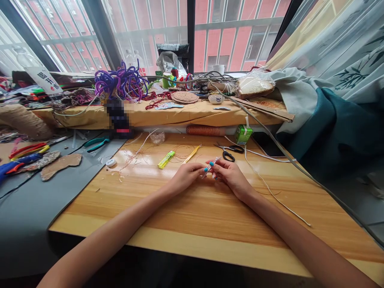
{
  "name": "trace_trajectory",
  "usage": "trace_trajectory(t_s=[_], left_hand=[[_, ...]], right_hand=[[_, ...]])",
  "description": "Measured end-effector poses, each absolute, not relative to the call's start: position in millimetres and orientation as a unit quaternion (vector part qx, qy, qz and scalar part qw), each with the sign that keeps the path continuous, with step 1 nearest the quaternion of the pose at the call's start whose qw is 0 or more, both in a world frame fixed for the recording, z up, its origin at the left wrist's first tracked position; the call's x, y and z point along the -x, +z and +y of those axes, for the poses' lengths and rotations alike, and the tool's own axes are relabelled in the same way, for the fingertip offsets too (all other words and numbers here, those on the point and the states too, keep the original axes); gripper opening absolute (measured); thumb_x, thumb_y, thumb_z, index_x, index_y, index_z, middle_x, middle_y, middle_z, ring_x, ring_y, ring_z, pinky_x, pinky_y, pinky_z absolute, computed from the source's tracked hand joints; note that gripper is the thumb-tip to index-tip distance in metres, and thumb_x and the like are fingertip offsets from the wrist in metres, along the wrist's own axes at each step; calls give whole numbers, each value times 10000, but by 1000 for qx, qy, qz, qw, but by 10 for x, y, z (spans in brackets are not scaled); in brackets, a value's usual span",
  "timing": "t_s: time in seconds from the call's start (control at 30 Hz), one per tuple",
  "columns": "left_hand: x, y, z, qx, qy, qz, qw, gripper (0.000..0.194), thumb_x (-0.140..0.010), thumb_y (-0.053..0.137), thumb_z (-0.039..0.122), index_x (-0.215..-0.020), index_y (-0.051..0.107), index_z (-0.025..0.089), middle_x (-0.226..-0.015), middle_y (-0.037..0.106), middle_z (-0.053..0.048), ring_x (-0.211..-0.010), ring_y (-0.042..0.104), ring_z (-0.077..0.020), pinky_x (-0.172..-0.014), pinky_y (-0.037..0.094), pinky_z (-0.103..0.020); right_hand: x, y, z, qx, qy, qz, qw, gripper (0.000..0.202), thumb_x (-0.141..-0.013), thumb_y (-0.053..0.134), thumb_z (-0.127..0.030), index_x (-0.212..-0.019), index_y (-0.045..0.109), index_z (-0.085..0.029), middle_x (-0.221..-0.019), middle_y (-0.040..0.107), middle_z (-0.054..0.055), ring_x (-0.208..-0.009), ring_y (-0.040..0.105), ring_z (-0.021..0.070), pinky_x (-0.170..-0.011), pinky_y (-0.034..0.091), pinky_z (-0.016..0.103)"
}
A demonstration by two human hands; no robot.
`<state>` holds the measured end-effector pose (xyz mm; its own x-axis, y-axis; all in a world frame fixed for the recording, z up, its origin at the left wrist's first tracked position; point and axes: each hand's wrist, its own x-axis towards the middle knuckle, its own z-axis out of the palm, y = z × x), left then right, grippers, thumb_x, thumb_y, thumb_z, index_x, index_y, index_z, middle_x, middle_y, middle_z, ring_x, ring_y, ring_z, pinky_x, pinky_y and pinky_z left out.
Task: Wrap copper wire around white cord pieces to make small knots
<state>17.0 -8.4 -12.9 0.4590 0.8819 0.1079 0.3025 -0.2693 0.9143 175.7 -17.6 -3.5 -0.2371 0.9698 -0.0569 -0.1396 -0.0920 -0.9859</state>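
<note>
My left hand [189,173] and my right hand [230,174] meet above the wooden table, fingertips pinched together. Between them is a small, thin, clear or whitish piece [205,174], too small to name and partly hidden by the fingers. Just beyond my left hand lies a yellow pointed tool [192,154], partly covered by that hand. A yellow-green lighter [166,159] is to its left. Black-handled scissors [229,151] lie open behind my right hand. Thin brown cord [183,150] is looped on the tabletop.
A spool of brown thread [205,131] and a green box [244,134] stand by the cluttered shelf [168,116]. White cord [282,200] trails across the right of the table [192,216]. Teal pliers [97,145] and a small white lid [111,163] are at left.
</note>
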Motion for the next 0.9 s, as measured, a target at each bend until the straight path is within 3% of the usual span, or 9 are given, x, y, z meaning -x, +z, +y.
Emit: trace_trajectory(t_s=[0.17, 0.47, 0.73, 0.9], left_hand=[[-170, -105, -88, -706, 343, 423, 452, 270, -748, 465, 365, -719, 591, 128, -540, 445, 42, -458, 350, -50, -447, 281, -170], [-174, -113, -86, -673, 366, 414, 492, 295, -758, 450, 370, -775, 601, 117, -680, 585, -3, -420, 388, -32, -406, 295, -162], [-182, -82, -110, -682, 349, 423, 484, 283, -751, 462, 370, -770, 592, 119, -651, 555, 10, -410, 378, -29, -400, 289, -157], [-182, -75, -112, -698, 338, 423, 469, 275, -757, 449, 353, -735, 591, 119, -575, 511, 28, -427, 365, -37, -422, 293, -157]], right_hand=[[-1767, -2, -180, 422, 590, -529, 440, 212, -619, 642, -339, -711, 625, -149, -645, 563, -14, -548, 455, 65, -524, 359, 201], [-1758, 47, -209, 417, 538, -572, 458, 224, -638, 626, -369, -700, 624, -154, -626, 547, -19, -550, 444, 75, -524, 353, 212], [-1749, 66, -221, 412, 535, -588, 446, 270, -647, 617, -384, -792, 622, -155, -601, 541, -22, -557, 461, 91, -553, 376, 235], [-1750, 38, -211, 413, 529, -592, 447, 231, -649, 616, -379, -690, 610, -152, -582, 550, -16, -545, 479, 94, -548, 388, 239]])
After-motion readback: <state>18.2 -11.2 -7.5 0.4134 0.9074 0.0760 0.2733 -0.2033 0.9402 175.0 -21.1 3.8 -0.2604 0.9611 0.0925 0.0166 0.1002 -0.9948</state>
